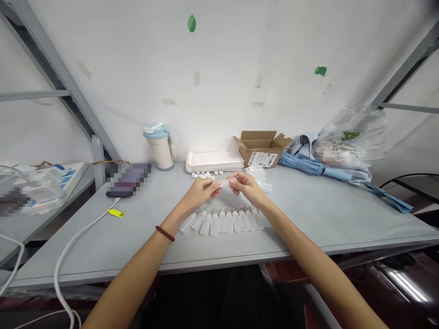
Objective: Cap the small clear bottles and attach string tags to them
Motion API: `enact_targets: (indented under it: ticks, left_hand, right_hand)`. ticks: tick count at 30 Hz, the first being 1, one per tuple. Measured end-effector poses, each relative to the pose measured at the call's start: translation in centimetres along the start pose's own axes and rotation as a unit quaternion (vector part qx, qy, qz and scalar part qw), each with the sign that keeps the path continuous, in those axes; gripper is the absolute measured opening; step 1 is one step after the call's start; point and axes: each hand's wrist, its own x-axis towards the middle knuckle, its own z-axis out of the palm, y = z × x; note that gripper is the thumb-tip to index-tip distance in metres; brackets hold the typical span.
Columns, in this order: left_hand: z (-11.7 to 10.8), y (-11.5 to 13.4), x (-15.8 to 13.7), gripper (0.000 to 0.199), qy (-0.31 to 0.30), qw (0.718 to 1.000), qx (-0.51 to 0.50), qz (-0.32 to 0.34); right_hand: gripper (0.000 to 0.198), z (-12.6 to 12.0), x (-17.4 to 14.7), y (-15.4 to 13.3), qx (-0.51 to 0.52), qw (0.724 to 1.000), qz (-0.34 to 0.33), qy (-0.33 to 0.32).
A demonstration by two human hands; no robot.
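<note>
A small translucent plastic bottle (pixel 224 183) is held level between my two hands, above the middle of the table. My left hand (pixel 205 188) pinches its left end, and the fingers of my right hand (pixel 246 186) close on its right end. My fingers hide both ends. Nearer to me lies a row of several similar translucent bottles (pixel 225 222) with thin curved spouts. Small white caps (pixel 202 175) lie scattered just beyond my left hand. More clear bottles (pixel 257 172) lie behind my right hand, partly covered by it.
At the back of the grey table (pixel 318 214) stand a stack of white trays (pixel 216 161), an open cardboard box (pixel 262 153) and a lidded cup (pixel 159 147). A phone (pixel 128 180) with a white cable is on the left. A folded blue umbrella (pixel 305 164) and plastic bag (pixel 346 141) lie right.
</note>
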Motion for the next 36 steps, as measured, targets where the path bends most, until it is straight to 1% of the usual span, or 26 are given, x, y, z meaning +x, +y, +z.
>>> enact_targets:
  ticks: [3,5,9,13,17,21,25,27,29,30,33,34,36]
  left_hand:
    - [0.0,-0.1,0.0,0.041,-0.022,1.0,-0.014,-0.018]
    - [0.0,0.0,0.0,0.041,-0.023,0.999,-0.012,-0.019]
    - [0.0,0.2,-0.2,0.037,-0.017,1.0,0.014,0.002]
    - [0.2,0.4,-0.3,0.03,-0.004,0.999,0.04,0.026]
    - [0.4,0.3,-0.3,0.026,0.005,0.998,0.056,0.024]
    - [0.5,0.1,-0.3,0.025,0.004,0.997,0.071,0.038]
    - [0.5,0.1,-0.1,0.022,0.011,0.998,0.052,0.021]
    - [0.0,-0.2,0.1,0.022,0.047,0.999,0.024,0.006]
    - [-1.0,-0.7,0.6,0.026,0.108,0.994,0.013,-0.016]
    - [-1.6,-1.1,0.8,0.025,0.143,0.989,0.027,-0.028]
    - [-3.5,-2.6,1.4,0.02,0.234,0.963,0.12,-0.062]
    - [-4.1,-3.1,1.6,0.019,0.25,0.953,0.16,-0.061]
    - [-4.8,-3.9,1.7,0.02,0.262,0.933,0.242,-0.048]
  right_hand:
    - [0.031,0.0,-0.1,0.1,0.002,1.0,-0.002,-0.008]
    - [0.032,0.0,-0.1,0.2,0.009,1.0,0.013,-0.006]
    - [0.034,0.0,-0.1,0.1,0.025,0.998,0.049,0.003]
    - [0.035,0.1,-0.1,-0.3,0.037,0.997,0.065,0.015]
    - [0.038,0.1,-0.1,-0.5,0.033,0.996,0.075,0.029]
    - [0.04,0.1,-0.1,-0.5,0.027,0.995,0.089,0.033]
    - [0.042,0.1,0.0,-0.6,0.012,0.995,0.088,0.043]
    - [0.041,-0.2,0.2,-0.6,-0.006,0.995,0.069,0.067]
    - [0.038,-1.0,0.4,-0.5,-0.029,0.992,0.044,0.113]
    - [0.037,-1.5,0.5,-0.4,-0.044,0.988,0.032,0.142]
    - [0.035,-3.5,0.9,0.1,-0.122,0.967,-0.006,0.221]
    - [0.035,-4.2,1.0,0.3,-0.159,0.957,-0.022,0.242]
    - [0.032,-5.6,1.2,0.6,-0.231,0.933,-0.054,0.272]
